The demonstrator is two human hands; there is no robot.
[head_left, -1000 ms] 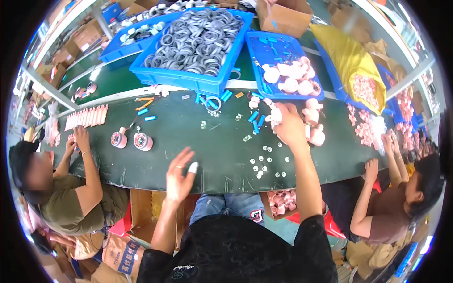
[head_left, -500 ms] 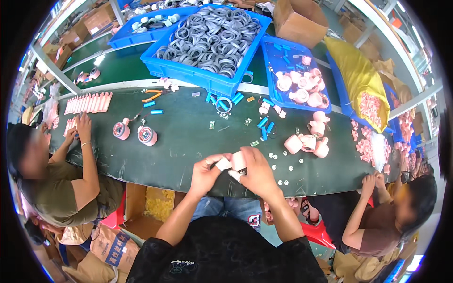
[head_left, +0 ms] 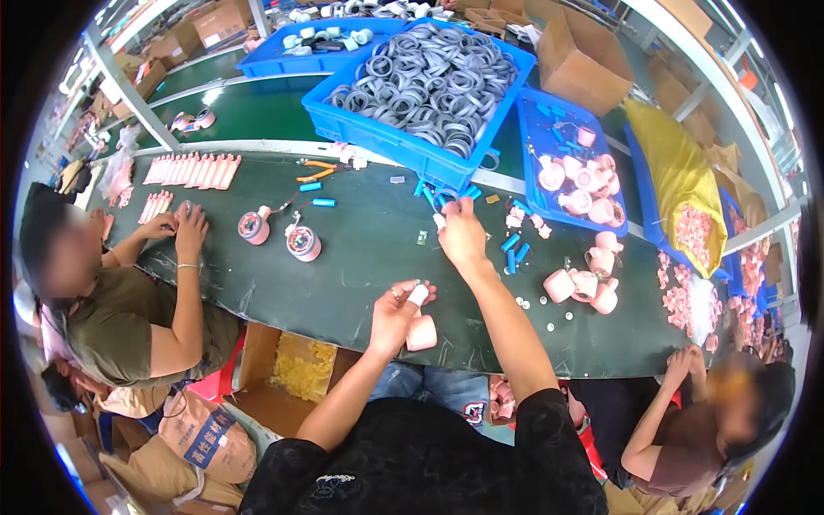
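One held pink cup (head_left: pixel 421 334), one pliers (head_left: pixel 321 165)

A smooth pink housing (head_left: pixel 421 333) with a short, rounded, cup-like body sits tilted in the left hand (head_left: pixel 394 319), near the person's edge of the table, its upper part hidden by the fingers. At the right hand's (head_left: pixel 463 235) fingertips, farther across the table, lie a thin grey ring (head_left: pixel 444 197), partly covered, and small blue cylinders (head_left: pixel 471 192); whether the fingers touch them is unclear.
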